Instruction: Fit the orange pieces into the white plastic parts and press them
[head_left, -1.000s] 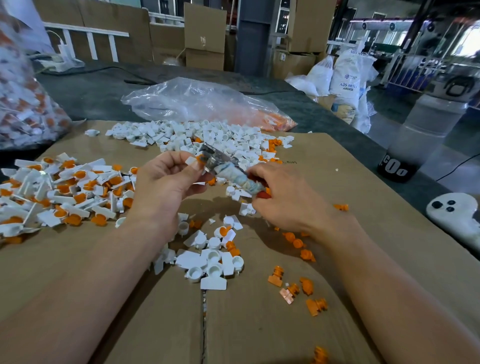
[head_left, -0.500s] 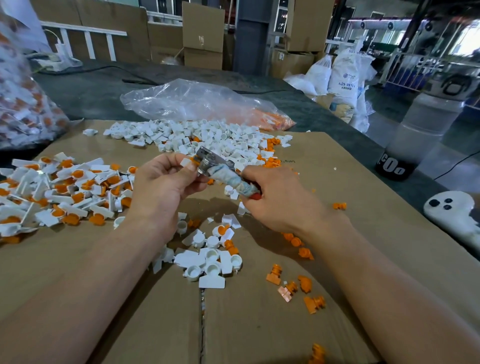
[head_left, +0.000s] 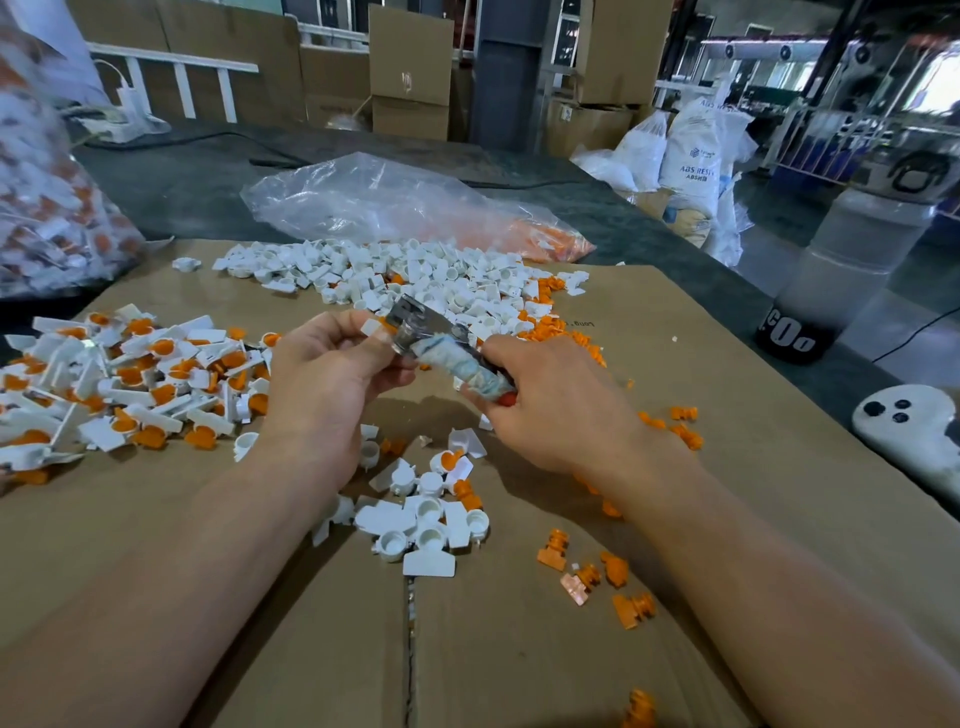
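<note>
My left hand (head_left: 332, 374) pinches a small white plastic part (head_left: 372, 327) with an orange piece showing at its edge. My right hand (head_left: 556, 410) grips a metal pliers-like tool (head_left: 421, 325) by its tape-wrapped handle (head_left: 465, 366); the metal jaws meet the white part at my left fingertips. Empty white parts (head_left: 426, 525) lie in a small cluster below my hands, and a larger heap (head_left: 405, 280) lies beyond them. Loose orange pieces (head_left: 597, 577) are scattered at the lower right. Assembled white-and-orange parts (head_left: 140, 384) are piled at the left.
Everything lies on a flattened cardboard sheet (head_left: 519, 649) over a dark table. A clear plastic bag (head_left: 395, 208) with orange pieces lies behind the heap, a full bag (head_left: 47, 208) stands far left. A translucent bottle (head_left: 841, 280) and a white controller (head_left: 914, 431) sit at the right.
Both hands have stayed together at the same spot with the tool against the part; the tool's jaws shifted only slightly toward my left fingers.
</note>
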